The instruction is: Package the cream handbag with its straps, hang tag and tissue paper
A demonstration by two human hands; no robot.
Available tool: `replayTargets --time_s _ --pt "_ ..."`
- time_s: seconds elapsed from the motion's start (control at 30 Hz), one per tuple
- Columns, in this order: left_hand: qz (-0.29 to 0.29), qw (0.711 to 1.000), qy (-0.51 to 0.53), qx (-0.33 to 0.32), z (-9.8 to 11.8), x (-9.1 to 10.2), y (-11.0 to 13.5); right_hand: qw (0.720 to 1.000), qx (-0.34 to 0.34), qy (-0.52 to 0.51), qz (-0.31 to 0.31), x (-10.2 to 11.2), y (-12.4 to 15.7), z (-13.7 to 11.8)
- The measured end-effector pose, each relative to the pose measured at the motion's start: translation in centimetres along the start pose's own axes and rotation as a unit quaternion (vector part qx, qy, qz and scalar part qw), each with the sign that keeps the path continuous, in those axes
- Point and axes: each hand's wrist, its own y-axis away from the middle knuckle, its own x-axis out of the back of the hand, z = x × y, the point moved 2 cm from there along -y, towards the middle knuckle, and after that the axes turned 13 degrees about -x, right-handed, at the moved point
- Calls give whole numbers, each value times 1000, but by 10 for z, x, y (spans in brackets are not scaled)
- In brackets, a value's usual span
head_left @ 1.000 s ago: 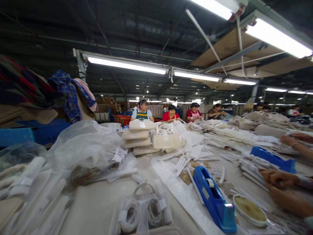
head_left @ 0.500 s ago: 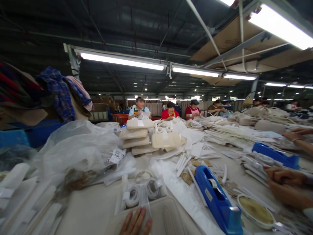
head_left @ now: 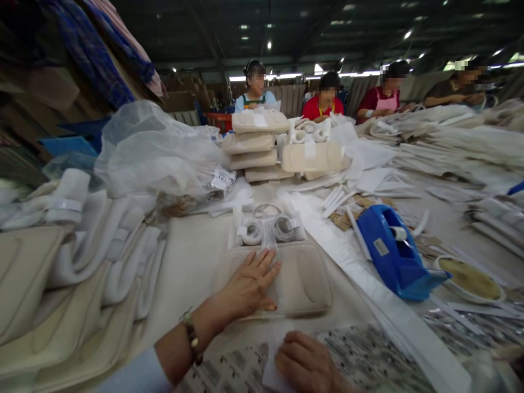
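My left hand (head_left: 249, 284) lies flat with fingers spread on a beige padded piece (head_left: 313, 273) with a stitched oval outline. Its fingertips touch a clear strip (head_left: 270, 240) running over the middle of the pad. Just beyond, a white tray-like holder (head_left: 301, 232) carries two coiled pale cords (head_left: 284, 226). Below the pad, my right hand (head_left: 309, 360) is closed, its curled fingers against a thin white strip (head_left: 273, 371) at the near edge. Under that hand is a patterned sheet (head_left: 360, 349).
A blue tape dispenser (head_left: 385, 254) and a round dish (head_left: 470, 278) stand at right. Similar beige pads (head_left: 256, 142) are stacked ahead, beside a plastic bag (head_left: 151, 147). Folded padded pieces (head_left: 82, 305) fill the left. Several people work across the table, one in red (head_left: 323, 106).
My view has tilted down, so the pad and both hands show more fully. The left hand stays on the pad. A co-worker's hands at right have mostly left view.
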Motion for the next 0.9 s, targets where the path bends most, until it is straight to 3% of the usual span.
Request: replayTargets --time_s 0.4,0.67,0.9 --pt "-50 998 36 14 -3 4 -5 1000 -8 -20 -13 9 -2 -21" --pt "-45 998 42 29 -1 4 -5 998 48 -14 -28 6 -21 -32" --pt "-7 999 47 13 -2 -1 1 997 14 -46 -55 41 -58 -24"
